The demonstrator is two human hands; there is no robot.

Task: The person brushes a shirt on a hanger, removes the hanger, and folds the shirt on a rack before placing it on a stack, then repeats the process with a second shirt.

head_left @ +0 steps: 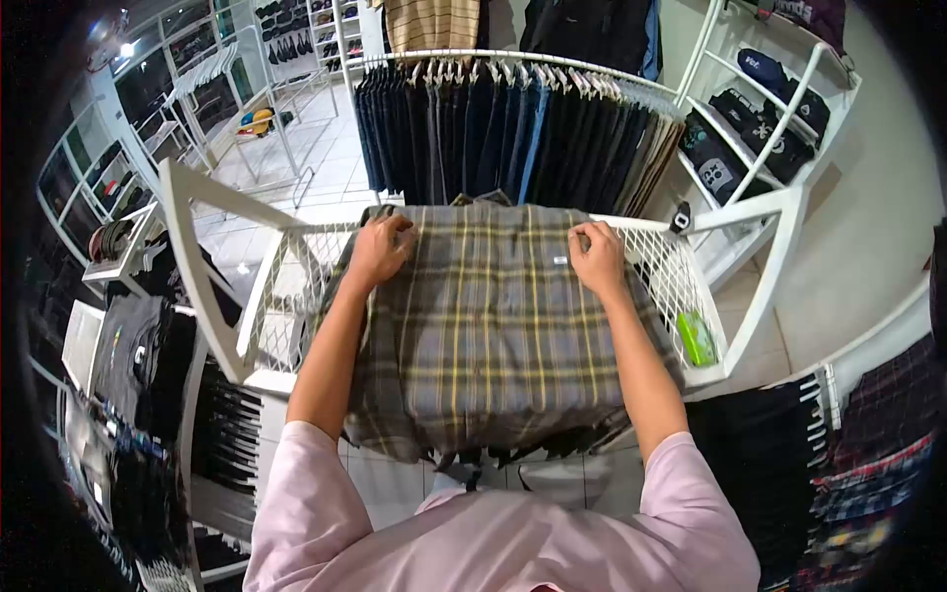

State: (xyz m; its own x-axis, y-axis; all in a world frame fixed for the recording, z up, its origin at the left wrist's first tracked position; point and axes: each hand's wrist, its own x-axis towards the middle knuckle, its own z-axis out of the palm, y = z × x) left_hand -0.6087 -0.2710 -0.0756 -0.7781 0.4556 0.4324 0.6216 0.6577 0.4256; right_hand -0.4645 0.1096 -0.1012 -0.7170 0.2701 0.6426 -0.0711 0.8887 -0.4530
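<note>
A grey plaid shirt with yellow lines lies spread flat across a white wire-mesh rack top. My left hand grips the cloth near its far left corner, fingers curled into the fabric. My right hand pinches the fabric near the far right corner, beside a small white tag. Both arms reach forward over the shirt, which hangs over the near edge of the rack.
A rail of dark trousers and jeans hangs just beyond the rack. A green object lies on the mesh at the right. White shelves with dark caps stand at the right, folded shirts at the left, plaid garments lower right.
</note>
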